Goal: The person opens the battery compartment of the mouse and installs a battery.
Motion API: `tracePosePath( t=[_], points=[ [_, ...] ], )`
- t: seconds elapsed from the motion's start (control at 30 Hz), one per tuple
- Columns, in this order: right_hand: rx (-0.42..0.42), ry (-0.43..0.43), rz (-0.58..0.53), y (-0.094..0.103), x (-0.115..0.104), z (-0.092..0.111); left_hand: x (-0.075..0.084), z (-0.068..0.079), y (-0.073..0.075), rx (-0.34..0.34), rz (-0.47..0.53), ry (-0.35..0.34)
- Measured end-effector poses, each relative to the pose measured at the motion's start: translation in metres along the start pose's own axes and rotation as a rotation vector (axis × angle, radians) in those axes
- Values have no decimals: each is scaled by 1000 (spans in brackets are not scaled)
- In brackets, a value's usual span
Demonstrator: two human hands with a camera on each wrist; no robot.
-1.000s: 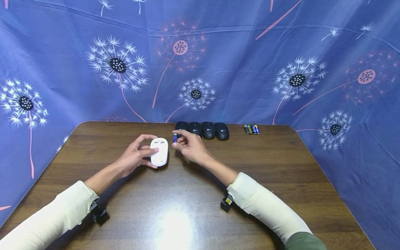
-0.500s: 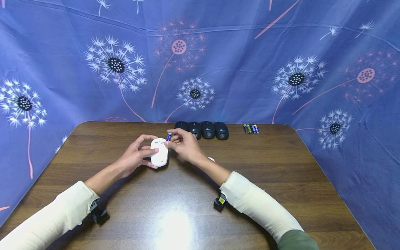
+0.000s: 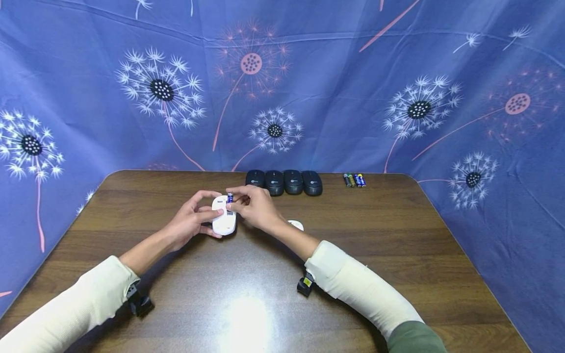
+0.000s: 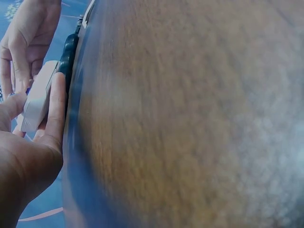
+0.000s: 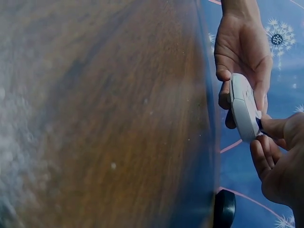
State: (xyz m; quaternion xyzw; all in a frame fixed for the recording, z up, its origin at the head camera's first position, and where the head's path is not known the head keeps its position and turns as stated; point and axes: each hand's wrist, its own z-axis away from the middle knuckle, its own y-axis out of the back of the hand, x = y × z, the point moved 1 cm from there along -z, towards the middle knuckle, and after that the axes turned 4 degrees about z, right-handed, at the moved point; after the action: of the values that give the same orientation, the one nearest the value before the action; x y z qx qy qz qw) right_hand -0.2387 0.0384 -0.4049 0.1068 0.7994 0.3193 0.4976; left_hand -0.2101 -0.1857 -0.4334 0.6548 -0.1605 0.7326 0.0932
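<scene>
A white computer mouse (image 3: 223, 224) is held underside-up by my left hand (image 3: 192, 220), thumb across its underside. Between thumb and fingers my right hand (image 3: 257, 207) pinches a blue battery (image 3: 230, 198), which stands at the right slot in the mouse's upper part. The left wrist view shows the white mouse (image 4: 39, 97) edge-on between both hands. From the right wrist, the mouse (image 5: 243, 108) appears with a dark blue bit of the battery (image 5: 259, 123) under the right thumb. How deep the battery sits in the slot is hidden by the fingers.
Several black mice (image 3: 293, 182) stand in a row at the back edge of the wooden table (image 3: 353, 274). Several batteries (image 3: 355, 180) lie to their right. A white cover-like piece (image 3: 296, 225) lies partly behind the right forearm. A blue dandelion-patterned cloth (image 3: 335, 98) hangs behind the table.
My right hand has moved left with the battery, from beside the mouse onto its upper right slot. The white piece behind the right forearm has come into sight. The left hand keeps still.
</scene>
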Motion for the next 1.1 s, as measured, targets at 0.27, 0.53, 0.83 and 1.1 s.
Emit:
tracePosePath(
  t=[0.27,0.53,0.83,1.1],
  points=[
    [-54,23,127,2,-4,1,3,-1,-1,10,-13,-2],
    [-89,-71,5,3,-4,3,5,1,0,23,-17,-3],
    [-290,-572,-689,1,1,-5,9,2,-1,23,-37,-24],
    [-365,-628,-792,0,5,-6,10,0,-5,21,-58,-40]
  ],
)
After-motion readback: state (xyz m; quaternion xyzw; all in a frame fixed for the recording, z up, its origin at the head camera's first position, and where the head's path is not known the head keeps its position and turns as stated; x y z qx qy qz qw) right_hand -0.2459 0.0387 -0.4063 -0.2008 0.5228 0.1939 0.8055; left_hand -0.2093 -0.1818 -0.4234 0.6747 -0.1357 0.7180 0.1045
